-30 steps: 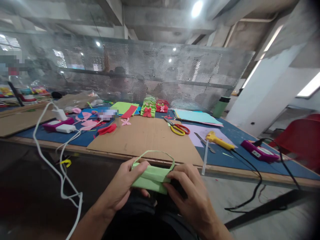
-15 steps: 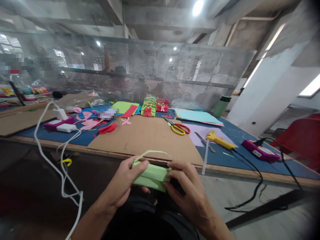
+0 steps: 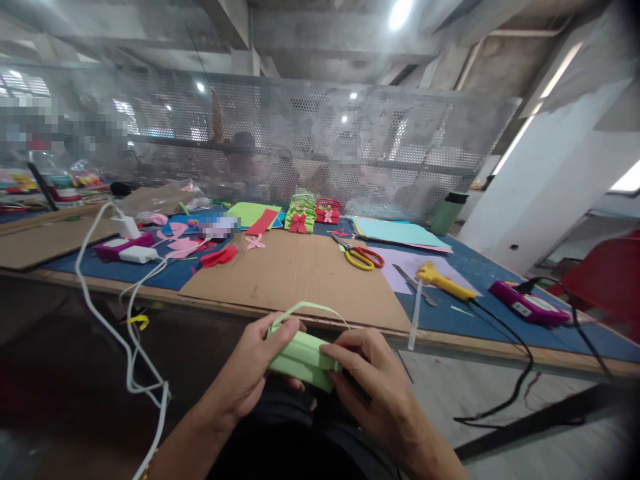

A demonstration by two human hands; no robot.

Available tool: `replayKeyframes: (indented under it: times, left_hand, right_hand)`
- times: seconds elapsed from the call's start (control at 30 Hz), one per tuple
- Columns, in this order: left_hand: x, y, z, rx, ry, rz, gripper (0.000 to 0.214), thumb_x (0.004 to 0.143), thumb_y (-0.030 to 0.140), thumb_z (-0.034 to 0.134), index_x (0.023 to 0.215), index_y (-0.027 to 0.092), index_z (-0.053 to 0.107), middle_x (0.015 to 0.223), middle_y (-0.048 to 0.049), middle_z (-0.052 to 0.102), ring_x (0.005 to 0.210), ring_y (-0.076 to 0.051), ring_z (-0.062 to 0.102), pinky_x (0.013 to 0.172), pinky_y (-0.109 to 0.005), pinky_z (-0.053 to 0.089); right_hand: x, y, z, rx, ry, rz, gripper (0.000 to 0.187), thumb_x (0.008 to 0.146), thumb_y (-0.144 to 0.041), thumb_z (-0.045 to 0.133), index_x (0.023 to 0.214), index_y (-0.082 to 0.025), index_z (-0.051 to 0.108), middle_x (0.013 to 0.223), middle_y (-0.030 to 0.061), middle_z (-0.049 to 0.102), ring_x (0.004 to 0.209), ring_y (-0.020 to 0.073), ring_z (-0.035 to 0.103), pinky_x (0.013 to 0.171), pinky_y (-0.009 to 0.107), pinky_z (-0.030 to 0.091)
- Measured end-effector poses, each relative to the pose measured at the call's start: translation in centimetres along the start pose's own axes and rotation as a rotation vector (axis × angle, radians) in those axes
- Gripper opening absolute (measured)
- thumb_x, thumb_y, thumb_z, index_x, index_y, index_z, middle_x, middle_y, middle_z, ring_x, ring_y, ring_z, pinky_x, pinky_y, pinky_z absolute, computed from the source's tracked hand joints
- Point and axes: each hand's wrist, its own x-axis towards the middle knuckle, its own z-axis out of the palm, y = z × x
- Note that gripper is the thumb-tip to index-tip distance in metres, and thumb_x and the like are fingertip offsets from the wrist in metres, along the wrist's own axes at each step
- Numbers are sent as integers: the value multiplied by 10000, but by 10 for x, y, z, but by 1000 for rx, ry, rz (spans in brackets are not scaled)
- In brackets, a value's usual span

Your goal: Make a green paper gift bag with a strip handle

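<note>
I hold a small light-green paper basket (image 3: 300, 357) with a thin looping handle (image 3: 307, 308) in front of the table's near edge, over my lap. My left hand (image 3: 255, 370) grips its left end, thumb on top. My right hand (image 3: 367, 380) pinches its right end, fingers curled over the top. Both hands are closed on the basket.
On the table lie a brown cardboard sheet (image 3: 295, 273), yellow-and-red scissors (image 3: 361, 257), a yellow glue gun (image 3: 443, 280) with a glue stick (image 3: 414, 313), finished green and red baskets (image 3: 300, 219), paper sheets (image 3: 395, 233), pink cut-outs (image 3: 177, 243). White cables (image 3: 130, 347) hang at left. A mesh screen (image 3: 300, 147) stands behind.
The basket's handle has bent over toward the left. My right fingers have slid further left along the basket's top. The view has shifted slightly.
</note>
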Motion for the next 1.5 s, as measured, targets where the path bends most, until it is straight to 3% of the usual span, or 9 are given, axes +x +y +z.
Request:
replayKeyframes:
  times: [0.2,0.4,0.53,0.63,0.87,1.0,1.17,1.37,1.5]
  left_hand:
    - [3,1,0,3,22,6,409,817,484,744,970,127,616,779,-5,546,625,-125,542,431,-224,548]
    - [-2,9,1,-13,48,20,373,782,443,776,920,126,636,742,-11,580,621,-141,567,425,-229,546]
    - [-5,8,3,-5,-2,26,369,782,446,780,900,127,638,747,-10,584,615,-135,571,427,-226,549]
    - [-5,6,2,4,-50,2,388,796,475,772,883,123,633,713,-14,590,586,-130,575,416,-209,533]
    - [-4,5,-7,-168,-175,60,494,828,466,761,1176,131,660,1006,-101,659,773,-173,636,581,-265,602]
    - [-4,2,-5,-69,-139,89,449,892,410,702,1230,117,659,971,-110,662,746,-163,605,550,-245,578]
    - [-3,0,-4,-13,-145,81,485,890,435,694,1262,125,655,897,-80,646,705,-149,588,541,-242,572]
    - [-2,-1,-5,104,-208,58,499,887,450,691,1266,129,645,854,-63,654,661,-138,603,508,-219,551]
    - [-2,1,-3,127,-230,44,486,893,449,680,1257,129,643,890,-78,675,687,-148,623,525,-221,557]
  right_hand:
    - [-3,-8,-6,-4,16,22,383,915,-67,592,1276,-195,601,1199,122,542,1072,242,552,847,382,541]
    - [-8,-7,-11,14,326,302,295,959,-195,580,1251,-226,607,1068,76,618,925,185,633,809,298,546]
    - [-4,-10,-5,403,122,544,371,946,-370,600,1292,-237,572,995,45,687,791,170,665,681,267,561]
    - [2,-16,-2,531,-7,633,250,912,-429,625,1018,-212,690,851,22,690,737,163,639,646,241,526]
    - [4,-15,5,639,132,829,339,838,-519,688,911,-189,713,779,28,705,660,156,616,571,220,500]
    - [4,-8,4,609,80,754,350,862,-500,678,1030,-195,718,983,77,756,835,203,693,684,248,560]
    - [8,-1,-15,493,177,662,420,953,-464,578,1312,-250,626,1053,48,758,874,169,720,746,233,577]
    - [21,-4,-14,284,116,452,298,981,-315,567,1231,-265,721,788,-5,722,722,129,682,708,214,548]
    - [28,-9,-2,243,164,357,317,994,-259,541,1264,-226,704,813,13,712,727,131,680,705,211,553]
